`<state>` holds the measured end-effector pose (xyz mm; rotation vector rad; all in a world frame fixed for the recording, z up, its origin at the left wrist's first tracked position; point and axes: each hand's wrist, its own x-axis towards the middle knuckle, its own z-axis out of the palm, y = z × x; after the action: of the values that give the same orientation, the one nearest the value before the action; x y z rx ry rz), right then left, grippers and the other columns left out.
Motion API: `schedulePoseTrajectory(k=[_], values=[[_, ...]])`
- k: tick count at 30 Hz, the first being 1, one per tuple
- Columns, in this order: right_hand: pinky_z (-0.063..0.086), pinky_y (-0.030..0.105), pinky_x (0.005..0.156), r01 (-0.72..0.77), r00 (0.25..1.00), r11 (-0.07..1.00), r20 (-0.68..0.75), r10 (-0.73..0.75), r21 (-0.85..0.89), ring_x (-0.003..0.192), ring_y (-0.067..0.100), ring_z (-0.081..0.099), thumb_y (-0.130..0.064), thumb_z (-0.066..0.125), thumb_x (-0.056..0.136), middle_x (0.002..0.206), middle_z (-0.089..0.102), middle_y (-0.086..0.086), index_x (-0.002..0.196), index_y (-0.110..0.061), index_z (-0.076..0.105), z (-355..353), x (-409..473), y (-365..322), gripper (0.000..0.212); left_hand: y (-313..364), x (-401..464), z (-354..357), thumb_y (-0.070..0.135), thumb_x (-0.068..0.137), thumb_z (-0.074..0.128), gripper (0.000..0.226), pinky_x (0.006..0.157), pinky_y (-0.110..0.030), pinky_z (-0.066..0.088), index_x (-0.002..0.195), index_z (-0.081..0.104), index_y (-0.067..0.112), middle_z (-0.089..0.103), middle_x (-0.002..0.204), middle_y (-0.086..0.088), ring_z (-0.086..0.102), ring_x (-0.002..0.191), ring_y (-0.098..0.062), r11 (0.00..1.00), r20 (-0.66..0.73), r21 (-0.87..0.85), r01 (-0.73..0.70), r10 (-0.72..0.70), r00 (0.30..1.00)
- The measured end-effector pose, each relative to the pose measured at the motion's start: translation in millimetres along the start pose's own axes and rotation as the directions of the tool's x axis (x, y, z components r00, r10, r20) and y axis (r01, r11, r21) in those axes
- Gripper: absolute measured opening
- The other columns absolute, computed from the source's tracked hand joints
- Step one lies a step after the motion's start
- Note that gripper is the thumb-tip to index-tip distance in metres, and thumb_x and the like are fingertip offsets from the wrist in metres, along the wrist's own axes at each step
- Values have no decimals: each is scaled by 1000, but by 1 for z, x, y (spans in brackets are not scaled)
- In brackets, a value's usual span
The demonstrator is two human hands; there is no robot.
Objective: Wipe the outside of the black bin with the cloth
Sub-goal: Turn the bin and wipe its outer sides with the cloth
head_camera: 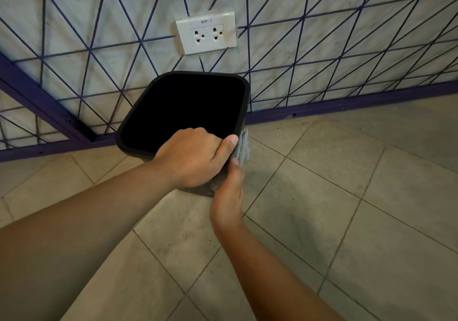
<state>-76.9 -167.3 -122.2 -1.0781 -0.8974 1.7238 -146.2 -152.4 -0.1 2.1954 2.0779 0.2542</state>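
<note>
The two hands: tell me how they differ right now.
The left hand grips the black bin's near rim, fingers curled over the edge; the right hand sits lower, holding the grey cloth against the bin's outer side. The left steadies, the right wipes. Both are bare and meet at the same corner.

The black bin (183, 112) stands close against the patterned wall (322, 35) at frame centre, leaving little room behind it. Bare tiled floor (347, 196) lies open to its right and across the lower frame. The socket plate (206, 32) sits above.
</note>
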Motion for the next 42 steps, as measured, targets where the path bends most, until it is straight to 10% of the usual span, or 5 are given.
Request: schedulePoseTrajectory(k=[26,29,35,42], values=[[30,51,130,-114,987,991,-104,121,68,158,20,36,-71,39,85,166,45,2,164,-25,40,-3,1,11,91,0,3,-1,62,94,29,66,47,-32,38,47,47,19,48,43,2,48,42,-12,1000,58,28,-3,1,998],[54,33,103,-231,959,965,-140,247,120,132,21,59,-45,37,108,152,57,5,159,-16,46,-17,19,9,59,1,4,0,59,95,32,66,49,-37,39,45,43,18,43,43,0,43,40,-16,1000,68,-24,8,-6,998],[56,10,61,-314,945,944,-60,321,104,112,23,61,-32,27,116,140,62,17,156,-6,46,-25,22,15,52,-3,3,-1,60,98,26,72,55,-42,47,48,50,14,51,46,-5,52,45,-18,995,59,-93,32,-27,998],[53,32,108,-349,934,930,-36,355,112,148,29,47,-32,25,116,164,45,14,164,-13,34,-27,26,17,52,-5,3,1,54,101,24,73,52,-43,43,48,48,11,49,46,-10,51,44,-22,994,37,-111,23,-19,999]])
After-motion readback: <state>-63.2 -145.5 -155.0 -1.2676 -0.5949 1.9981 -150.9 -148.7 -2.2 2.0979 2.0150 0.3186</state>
